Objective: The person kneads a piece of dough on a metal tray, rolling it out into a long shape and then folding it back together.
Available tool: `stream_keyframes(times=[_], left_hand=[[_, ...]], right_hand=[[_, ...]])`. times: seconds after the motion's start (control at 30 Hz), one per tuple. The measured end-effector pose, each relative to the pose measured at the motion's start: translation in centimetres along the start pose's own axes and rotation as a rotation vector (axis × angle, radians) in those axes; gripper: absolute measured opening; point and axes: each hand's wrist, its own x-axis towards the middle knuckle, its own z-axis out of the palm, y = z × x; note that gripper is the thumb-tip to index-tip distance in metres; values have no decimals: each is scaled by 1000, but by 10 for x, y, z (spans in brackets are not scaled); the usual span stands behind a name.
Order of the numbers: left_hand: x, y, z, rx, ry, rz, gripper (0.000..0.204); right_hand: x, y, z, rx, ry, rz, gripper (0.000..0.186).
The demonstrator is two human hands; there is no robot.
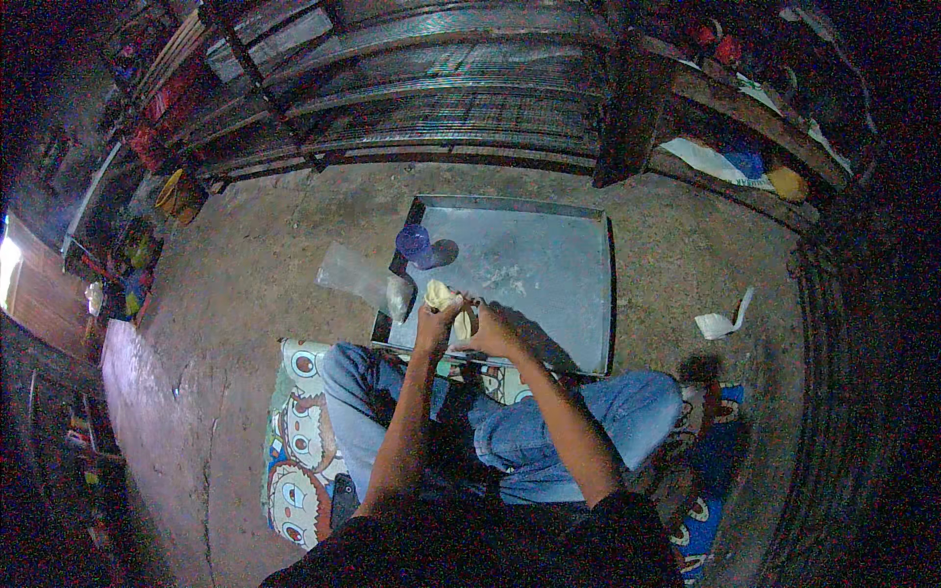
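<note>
A pale yellow lump of dough [439, 292] is held between my two hands over the near left part of a large metal tray [529, 255]. My left hand [434, 323] grips its upper part, while my right hand [490, 328] pinches a piece hanging lower beside it. A clear plastic bag [343, 265] with whitish contents lies at the tray's left edge, near my left hand. Behind it stands a small purple container [413, 240] on the tray. The tray's middle has white powdery smudges.
I sit cross-legged on a cartoon-print mat [299, 441], a dark phone [343, 495] beside me. A white scoop-like utensil [718, 323] lies on the concrete floor at right. Slatted racks [441, 59] line the back; buckets [176, 196] and clutter stand along the left.
</note>
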Motion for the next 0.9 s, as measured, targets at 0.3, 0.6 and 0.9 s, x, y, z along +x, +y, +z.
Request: stream_keyframes(times=[0.3, 0.6, 0.9], left_hand=[[23, -13, -11, -527, 159, -215, 44], [11, 21, 11, -749, 197, -263, 53], [52, 4, -36, -726, 149, -164, 39]], right_hand=[[23, 42, 37, -105, -137, -320, 31], [5, -1, 14, 13, -181, 64, 81], [15, 30, 44, 125, -199, -148, 60]])
